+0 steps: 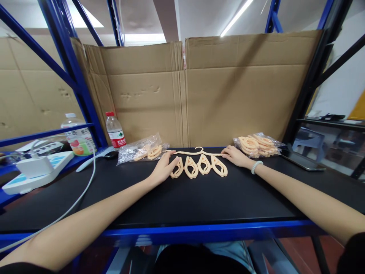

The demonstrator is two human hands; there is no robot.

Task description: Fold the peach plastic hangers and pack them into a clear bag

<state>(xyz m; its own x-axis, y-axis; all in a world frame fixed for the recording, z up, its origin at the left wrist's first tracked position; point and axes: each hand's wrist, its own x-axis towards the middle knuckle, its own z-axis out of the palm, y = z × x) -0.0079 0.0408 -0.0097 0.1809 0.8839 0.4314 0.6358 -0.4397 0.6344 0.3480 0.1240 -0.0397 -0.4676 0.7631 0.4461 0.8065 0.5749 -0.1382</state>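
A cream plastic clothes hanger lies unfolded near the back of the black tabletop, its hook pointing away from me. At its left end, my left hand has its fingers and thumb closed around the tip. My right hand, with a pale beaded bracelet at the wrist, grips the opposite tip. Just in front of the spread hanger, several folded hangers lie side by side in a row. The leftmost folded hanger is partly covered by my left hand.
Clear bags of folded hangers lie at left and right. A red-capped bottle stands by the cardboard wall. At far left are a power strip and a white cable. A phone-like dark slab lies right.
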